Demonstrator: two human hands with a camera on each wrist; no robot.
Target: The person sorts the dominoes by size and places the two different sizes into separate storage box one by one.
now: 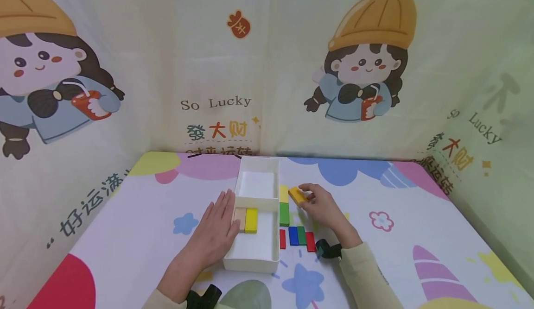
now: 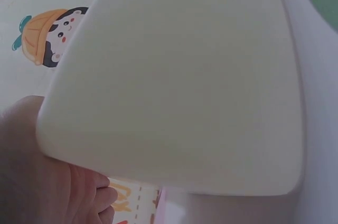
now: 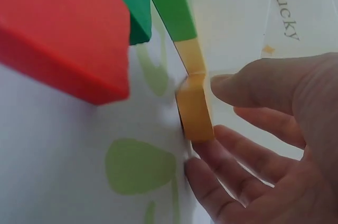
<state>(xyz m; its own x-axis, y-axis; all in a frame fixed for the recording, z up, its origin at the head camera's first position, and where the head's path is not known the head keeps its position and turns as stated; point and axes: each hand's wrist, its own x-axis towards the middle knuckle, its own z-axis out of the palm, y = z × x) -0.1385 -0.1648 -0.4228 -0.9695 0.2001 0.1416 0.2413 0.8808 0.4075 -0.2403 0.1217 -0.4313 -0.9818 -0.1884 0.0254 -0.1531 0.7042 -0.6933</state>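
A white box [image 1: 252,266] with two compartments stands in the middle of the table. My left hand [image 1: 214,235] lies along its left side, fingers extended and thumb at the rim. In the left wrist view the plain wall of the box [image 2: 174,86] hides part of that hand [image 2: 31,166]. Inside the near compartment are a beige block [image 1: 239,219] and a yellow block [image 1: 251,221], side by side. To the right of the box, my right hand [image 1: 323,207] pinches an orange block [image 1: 297,196] between thumb and fingers, as the right wrist view [image 3: 196,109] also shows.
Along the box's right side lie a pale yellow block [image 1: 283,193], a green block [image 1: 284,215] and a red block [image 1: 282,239]. Nearer my right wrist are a blue block [image 1: 293,236], a darker green one [image 1: 301,236] and another red one [image 1: 310,242]. A printed cloth wall rises behind.
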